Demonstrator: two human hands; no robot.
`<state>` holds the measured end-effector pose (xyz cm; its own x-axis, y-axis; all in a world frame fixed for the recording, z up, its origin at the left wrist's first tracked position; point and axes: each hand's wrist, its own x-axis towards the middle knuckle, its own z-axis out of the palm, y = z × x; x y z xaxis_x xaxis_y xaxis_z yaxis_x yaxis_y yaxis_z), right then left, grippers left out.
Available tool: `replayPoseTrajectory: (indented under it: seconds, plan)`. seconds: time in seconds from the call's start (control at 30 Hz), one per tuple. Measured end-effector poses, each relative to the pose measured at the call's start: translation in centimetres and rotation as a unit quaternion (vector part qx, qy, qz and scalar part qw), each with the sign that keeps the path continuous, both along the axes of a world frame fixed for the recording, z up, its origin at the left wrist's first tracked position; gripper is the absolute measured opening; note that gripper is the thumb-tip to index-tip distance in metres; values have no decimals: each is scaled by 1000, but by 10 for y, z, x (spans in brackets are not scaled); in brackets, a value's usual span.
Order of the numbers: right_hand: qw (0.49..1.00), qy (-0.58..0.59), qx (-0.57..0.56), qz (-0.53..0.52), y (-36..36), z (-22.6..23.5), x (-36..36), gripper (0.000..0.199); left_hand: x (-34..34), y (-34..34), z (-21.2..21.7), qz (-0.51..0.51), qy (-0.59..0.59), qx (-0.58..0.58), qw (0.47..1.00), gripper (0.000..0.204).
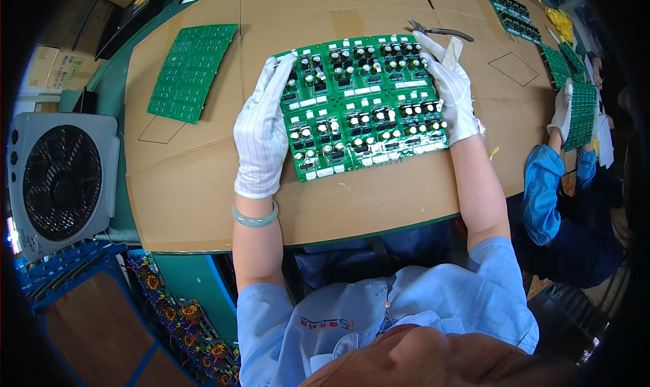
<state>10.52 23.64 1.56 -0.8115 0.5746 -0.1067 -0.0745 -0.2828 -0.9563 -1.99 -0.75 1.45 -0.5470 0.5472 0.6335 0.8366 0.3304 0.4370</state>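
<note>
Between my two white-gloved hands is a green circuit board panel [338, 97], its upper face crowded with capacitors, dark parts and white connectors in repeated blocks. My left hand [263, 126] grips the panel's left edge, fingers pointing away from me. On the opposite edge, my right hand [449, 92] is closed round the upper right side, and a pale strip [452, 52] shows at its fingers. Just beyond that hand lie pliers [440, 32] with dark handles. The panel is over the cardboard-covered table [352, 214]; whether it touches the surface I cannot tell.
A second green panel [192, 72] lies at the left of the table. A fan [64, 182] stands beyond the left edge, above a rack of boards with copper coils [191, 312]. At the right, a co-worker's gloved hands hold another board [581, 116], near more boards [511, 13].
</note>
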Motion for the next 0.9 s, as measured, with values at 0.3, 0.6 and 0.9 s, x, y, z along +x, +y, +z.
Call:
replayPoseTrajectory:
  seconds: [0.3, 0.6, 0.9]
  plan:
    - [999, 9, -32, -9, 5, -2, 1, 37, 2, 4, 0, -3, -18, -4, 1000, 52]
    - [1000, 20, 5, -12, 4, -1, 3, 38, 3, 7, 2, -2, -15, 5, 1000, 52]
    - [999, 42, -1, -25, 1, 3, 3, 41, 1, 10, 0, -6, 29, 36, 999, 49]
